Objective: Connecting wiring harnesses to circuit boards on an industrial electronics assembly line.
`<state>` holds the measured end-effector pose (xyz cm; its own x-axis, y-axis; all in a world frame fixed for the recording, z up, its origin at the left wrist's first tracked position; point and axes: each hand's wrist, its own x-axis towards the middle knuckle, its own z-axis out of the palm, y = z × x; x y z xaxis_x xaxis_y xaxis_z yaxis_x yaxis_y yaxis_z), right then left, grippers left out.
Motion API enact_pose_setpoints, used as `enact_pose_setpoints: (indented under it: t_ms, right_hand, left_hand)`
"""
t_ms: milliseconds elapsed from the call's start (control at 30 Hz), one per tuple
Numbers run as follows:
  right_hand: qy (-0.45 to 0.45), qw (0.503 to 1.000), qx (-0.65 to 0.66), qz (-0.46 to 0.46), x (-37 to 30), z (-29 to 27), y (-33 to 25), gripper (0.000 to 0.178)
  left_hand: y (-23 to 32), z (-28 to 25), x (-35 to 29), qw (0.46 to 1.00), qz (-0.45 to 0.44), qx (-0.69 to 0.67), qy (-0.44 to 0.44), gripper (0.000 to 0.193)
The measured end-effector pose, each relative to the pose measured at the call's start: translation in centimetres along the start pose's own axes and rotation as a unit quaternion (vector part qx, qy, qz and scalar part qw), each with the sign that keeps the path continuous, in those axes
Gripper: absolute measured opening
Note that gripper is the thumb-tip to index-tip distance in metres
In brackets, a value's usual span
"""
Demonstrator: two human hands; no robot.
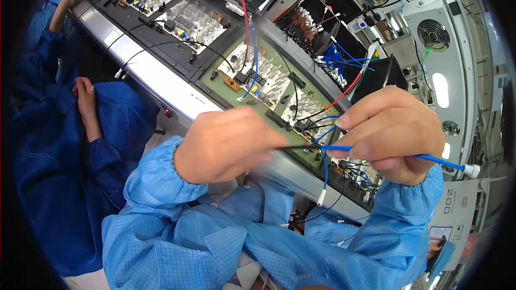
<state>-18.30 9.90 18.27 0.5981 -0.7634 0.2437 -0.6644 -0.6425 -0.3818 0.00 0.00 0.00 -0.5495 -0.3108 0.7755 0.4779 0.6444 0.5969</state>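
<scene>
A blue wire [432, 159] with a white plug at its end passes through my right hand [398, 131], which is closed around it. Toward the left the wire meets a thin black length [301, 146]; whether this is a sleeve or a second wire I cannot tell. My left hand [228, 142], smeared by motion, has its fingers closed at the far end of this black piece. Beneath and beyond my hands lie white circuit boards [277, 81] on a green fixture [212, 71]. Another blue wire [325, 169] with a white plug hangs below the pinched one.
More circuit boards [201, 27] sit along the metal-edged line [123, 45]. Bundles of black wires [303, 29] and blue wires [334, 64] lie behind it. A co-worker's hands [86, 102] are at the left. A machine with a fan [432, 35] stands at the right.
</scene>
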Motion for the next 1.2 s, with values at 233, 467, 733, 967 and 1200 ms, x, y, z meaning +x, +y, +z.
enact_pose_setpoints:
  t_ms: [233,467,733,967,1200]
  right_hand:
    - [-0.003,0.996,0.008,0.085,0.2,2.7,0.4,0.010]
    - [-0.120,0.983,0.045,0.128,1.8,3.6,0.5,0.011]
    - [0.150,0.970,-0.016,0.190,-1.4,-4.8,5.7,0.017]
    - [-0.017,0.930,0.063,0.363,-3.5,0.0,16.6,0.018]
    - [-0.106,0.930,0.202,0.289,0.9,5.0,15.8,0.016]
  left_hand:
    - [0.2,0.7,0.8,0.995,-0.006,0.080,-0.050,0.012]
    - [0.6,-0.5,0.1,0.996,0.006,0.039,-0.081,0.018]
    - [-2.7,-2.9,-0.4,0.982,-0.150,0.067,0.088,0.009]
    - [-5.7,-2.5,-1.2,0.961,-0.228,0.067,0.138,0.009]
    - [-4.7,-3.2,-1.6,0.965,-0.236,0.083,0.076,0.009]
